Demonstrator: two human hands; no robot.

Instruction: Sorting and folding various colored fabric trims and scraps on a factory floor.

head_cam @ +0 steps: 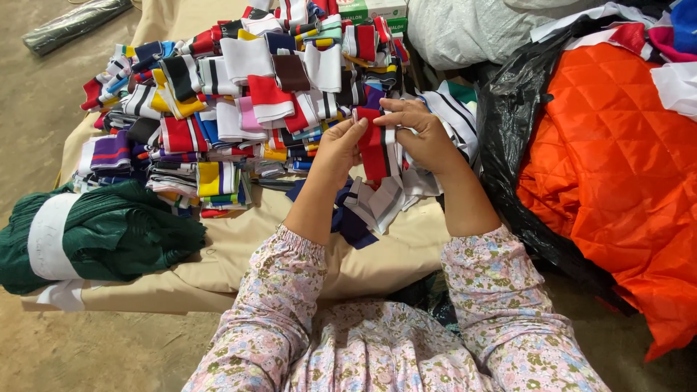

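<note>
My left hand (339, 149) and my right hand (422, 134) both grip a red, black and white striped knit band (375, 149), held upright between them just in front of a big heap of folded striped knit bands (239, 94). More loose bands in grey, white and navy (370, 207) hang and lie under my hands on the beige cloth. Both my forearms wear pink flowered sleeves.
A beige cloth-covered surface (239, 254) carries the heap. A dark green ribbed fabric bundle with a white stripe (94, 236) lies at the left. Orange quilted fabric (624, 160) on black plastic sheeting (515, 145) fills the right. A white bag (472, 29) sits at the back.
</note>
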